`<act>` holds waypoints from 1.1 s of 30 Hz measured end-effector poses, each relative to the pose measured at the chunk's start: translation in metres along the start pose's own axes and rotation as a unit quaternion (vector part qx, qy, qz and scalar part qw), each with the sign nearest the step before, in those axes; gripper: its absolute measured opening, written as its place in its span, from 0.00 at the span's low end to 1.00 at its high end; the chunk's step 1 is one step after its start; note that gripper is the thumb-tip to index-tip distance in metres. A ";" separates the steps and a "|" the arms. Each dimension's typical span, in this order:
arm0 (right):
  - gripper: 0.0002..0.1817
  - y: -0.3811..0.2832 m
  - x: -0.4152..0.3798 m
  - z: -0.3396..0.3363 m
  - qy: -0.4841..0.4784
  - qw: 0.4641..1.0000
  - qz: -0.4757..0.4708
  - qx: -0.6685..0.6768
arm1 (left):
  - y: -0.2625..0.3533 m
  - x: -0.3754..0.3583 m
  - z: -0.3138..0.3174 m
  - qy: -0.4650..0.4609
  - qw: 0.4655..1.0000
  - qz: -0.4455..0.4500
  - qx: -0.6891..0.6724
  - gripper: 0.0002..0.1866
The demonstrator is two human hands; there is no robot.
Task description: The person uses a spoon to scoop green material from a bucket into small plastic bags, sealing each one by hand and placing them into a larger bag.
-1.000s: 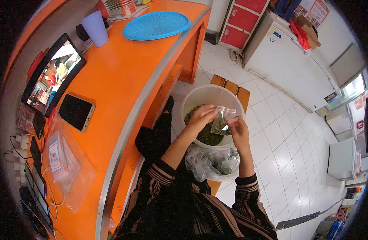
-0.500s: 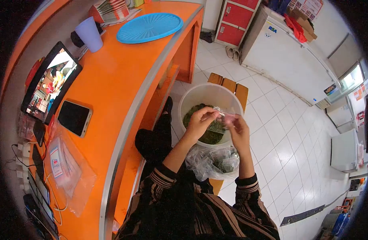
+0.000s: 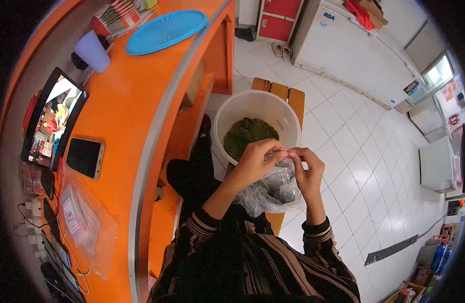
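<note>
My left hand and my right hand meet at the fingertips above the near rim of a white bucket. Both pinch the top edge of a small clear plastic bag, stretched between them. Green dried leafy material lies in the bottom of the bucket, partly behind my left hand. Just below my hands, a clear plastic bag holds several small packets with dark green contents. The bucket rests on a slatted wooden stool.
On the left, an orange counter carries a blue lid, a purple cup, a phone, a screen and plastic bags. A white chest freezer stands beyond the tiled floor.
Both hands have moved toward my body, from over the bucket to its near rim, and their fingertips are closer together. The view has shifted slightly, uncovering more of the green material.
</note>
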State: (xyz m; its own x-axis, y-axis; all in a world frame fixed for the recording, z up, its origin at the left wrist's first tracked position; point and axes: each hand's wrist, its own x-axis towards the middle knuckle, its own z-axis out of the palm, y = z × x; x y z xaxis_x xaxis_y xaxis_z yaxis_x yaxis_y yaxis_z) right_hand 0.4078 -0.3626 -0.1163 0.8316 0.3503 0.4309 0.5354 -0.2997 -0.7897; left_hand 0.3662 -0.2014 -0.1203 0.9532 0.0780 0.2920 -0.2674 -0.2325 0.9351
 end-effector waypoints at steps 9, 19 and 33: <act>0.09 0.019 -0.029 -0.077 0.189 0.946 0.144 0.221 | -0.035 -0.039 -0.050 0.196 0.980 -0.040 -0.017 0.07; 0.13 0.057 -0.035 0.018 0.052 0.992 0.057 -0.096 | 0.053 -0.130 -0.087 0.124 0.948 -0.038 0.292 0.20; 0.10 -0.263 0.024 0.188 -0.414 0.781 -0.424 0.198 | 0.233 -0.278 -0.116 0.441 0.712 -0.209 0.505 0.16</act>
State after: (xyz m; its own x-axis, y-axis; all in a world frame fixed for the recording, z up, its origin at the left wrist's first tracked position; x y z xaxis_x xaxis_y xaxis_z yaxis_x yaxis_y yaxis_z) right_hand 0.2590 -0.1086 0.0200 -0.2661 0.7763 0.5714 0.6176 0.5924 -0.5173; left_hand 0.0224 -0.1653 0.0397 0.3426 0.8194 0.4595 0.6757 -0.5547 0.4855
